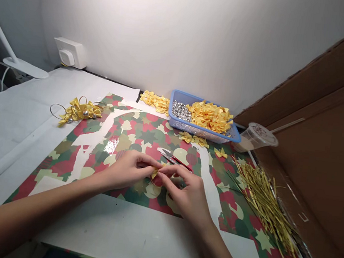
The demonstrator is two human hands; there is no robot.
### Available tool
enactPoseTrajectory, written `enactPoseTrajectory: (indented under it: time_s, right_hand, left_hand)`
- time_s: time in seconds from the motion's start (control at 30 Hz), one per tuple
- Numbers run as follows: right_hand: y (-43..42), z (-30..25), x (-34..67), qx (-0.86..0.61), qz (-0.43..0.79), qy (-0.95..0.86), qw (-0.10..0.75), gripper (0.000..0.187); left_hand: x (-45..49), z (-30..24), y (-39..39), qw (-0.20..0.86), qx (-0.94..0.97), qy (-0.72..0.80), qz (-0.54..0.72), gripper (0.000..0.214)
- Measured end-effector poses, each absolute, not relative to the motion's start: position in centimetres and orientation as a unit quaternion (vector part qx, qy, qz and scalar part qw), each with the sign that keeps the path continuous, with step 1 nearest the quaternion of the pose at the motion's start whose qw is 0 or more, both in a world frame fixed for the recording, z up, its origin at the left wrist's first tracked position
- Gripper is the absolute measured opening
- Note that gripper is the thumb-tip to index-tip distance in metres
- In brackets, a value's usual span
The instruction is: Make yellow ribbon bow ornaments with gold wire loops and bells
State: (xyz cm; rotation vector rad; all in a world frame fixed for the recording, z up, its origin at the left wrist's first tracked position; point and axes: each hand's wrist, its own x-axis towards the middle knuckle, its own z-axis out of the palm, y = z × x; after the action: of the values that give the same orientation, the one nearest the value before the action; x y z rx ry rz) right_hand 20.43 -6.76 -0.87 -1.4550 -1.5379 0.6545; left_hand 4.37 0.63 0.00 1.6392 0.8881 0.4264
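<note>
My left hand (129, 169) and my right hand (186, 191) meet at the middle of the patterned mat (101, 145). Both pinch one small yellow ribbon bow (156, 172) between their fingertips, just above the mat. Red-handled thread snips (173, 158) lie right behind my fingers. A blue basket (201, 129) behind them holds a heap of yellow bows (211, 116) and silver bells (181, 111).
Finished bows on wire rings (76, 111) lie at the back left. A bundle of gold wire ties (264, 197) lies at the right, beside a lidded plastic cup (255, 137) and a cardboard wall (324, 135). A lamp base (25, 68) and wall socket (68, 52) stand far left.
</note>
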Motion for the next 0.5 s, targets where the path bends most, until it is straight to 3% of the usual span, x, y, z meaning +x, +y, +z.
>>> enactPoseTrajectory:
  time_s: [0.27, 0.5]
  right_hand:
    - [-6.84, -0.88, 20.35, -0.614, 0.193, -0.63, 0.434, 0.009]
    - [-6.89, -0.96, 20.08, -0.617, 0.25, -0.581, 0.468, 0.008]
  left_hand:
    - [4.33, -0.39, 0.62, 0.582, 0.715, 0.335, 0.195, 0.022]
    - [4.33, -0.36, 0.63, 0.551, 0.725, 0.362, 0.201, 0.027]
